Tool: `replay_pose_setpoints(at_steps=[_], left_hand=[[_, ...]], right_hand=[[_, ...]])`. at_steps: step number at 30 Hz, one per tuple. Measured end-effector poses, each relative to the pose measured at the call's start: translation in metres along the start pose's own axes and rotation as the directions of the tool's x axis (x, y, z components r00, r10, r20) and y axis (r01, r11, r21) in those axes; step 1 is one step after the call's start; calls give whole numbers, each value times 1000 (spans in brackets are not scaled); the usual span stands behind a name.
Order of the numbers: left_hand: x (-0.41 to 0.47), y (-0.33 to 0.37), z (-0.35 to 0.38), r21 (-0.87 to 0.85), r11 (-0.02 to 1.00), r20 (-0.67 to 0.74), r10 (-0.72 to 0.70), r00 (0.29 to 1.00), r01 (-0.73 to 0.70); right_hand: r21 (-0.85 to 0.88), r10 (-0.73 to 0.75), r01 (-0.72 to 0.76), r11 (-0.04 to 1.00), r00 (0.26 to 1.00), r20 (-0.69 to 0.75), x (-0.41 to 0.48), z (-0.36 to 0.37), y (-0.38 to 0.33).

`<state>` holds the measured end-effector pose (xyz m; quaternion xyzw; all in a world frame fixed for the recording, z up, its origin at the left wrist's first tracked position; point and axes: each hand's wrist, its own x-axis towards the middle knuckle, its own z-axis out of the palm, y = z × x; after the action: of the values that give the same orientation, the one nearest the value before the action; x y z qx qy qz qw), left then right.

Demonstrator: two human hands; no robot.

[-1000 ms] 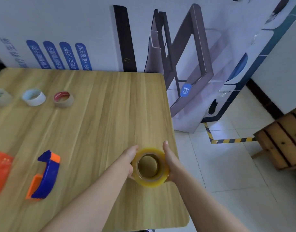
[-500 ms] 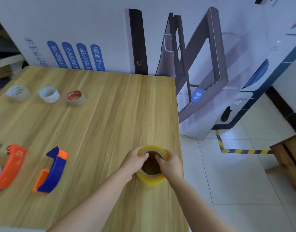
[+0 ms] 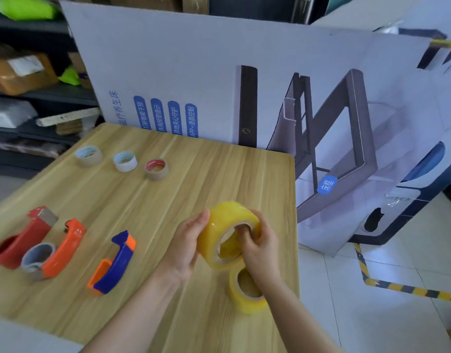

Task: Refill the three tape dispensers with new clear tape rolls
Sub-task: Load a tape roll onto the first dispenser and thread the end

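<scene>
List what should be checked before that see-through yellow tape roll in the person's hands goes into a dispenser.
1. Translucent yellow tape roll held firmly: ok, left hand grips its outside, right hand hooks fingers into its core.
2. Second yellow roll resting on the wooden table: ok, though near the right edge.
3. Blue-and-orange plastic dispenser empty: ok.
4. Orange plastic dispenser empty: not ok, a grey core sits in it.
5. Red plastic dispenser empty: cannot tell, blurred.
6. Loose tape end found: cannot tell.

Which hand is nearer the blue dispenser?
Left. The left hand grips the lifted tape roll just right of the blue dispenser; the right hand holds the roll's far side.
</scene>
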<state>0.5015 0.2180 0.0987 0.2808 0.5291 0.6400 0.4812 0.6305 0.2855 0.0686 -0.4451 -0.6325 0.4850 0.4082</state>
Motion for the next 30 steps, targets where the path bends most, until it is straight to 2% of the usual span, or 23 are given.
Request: replay_pose_setpoints(at_steps=[3, 5, 8, 12, 15, 18, 22, 26, 28, 30], left_hand=[[-12, 10, -3, 235, 945, -94, 256, 962, -229], [-19, 18, -6, 362, 879, -123, 376, 919, -311], [-28, 33, -17, 407, 854, -183, 424, 887, -325], [-38, 49, -40, 408, 837, -253, 487, 836, -364], [-48, 63, -64, 370, 854, -220, 462, 859, -365], [-61, 80, -97, 210, 916, -74, 364, 928, -342], [-86, 99, -146, 69, 947, 163, 300, 940, -314], [-108, 118, -186, 19, 957, 236, 276, 932, -288], [-113, 125, -201, 11, 957, 191, 283, 940, -291], [-116, 130, -214, 25, 955, 108, 292, 950, -296]], right_hand=[[-34, -54, 55, 998, 998, 31, 0, 17, -23], [-101, -151, 156, 983, 987, 56, 0, 29, -40], [-136, -293, 299, 944, 954, 65, -3, 47, -62], [-91, -315, 321, 943, 946, 71, -11, 72, -79], [-67, -317, 323, 944, 944, 88, -19, 93, -92], [37, -255, 253, 967, 961, 105, -26, 113, -106], [205, -59, 21, 979, 982, 179, -34, 147, -121], [240, 128, -204, 949, 945, 300, -47, 187, -135], [194, 137, -199, 961, 947, 291, -54, 207, -142], [119, -15, -7, 993, 983, 183, -64, 224, -151]])
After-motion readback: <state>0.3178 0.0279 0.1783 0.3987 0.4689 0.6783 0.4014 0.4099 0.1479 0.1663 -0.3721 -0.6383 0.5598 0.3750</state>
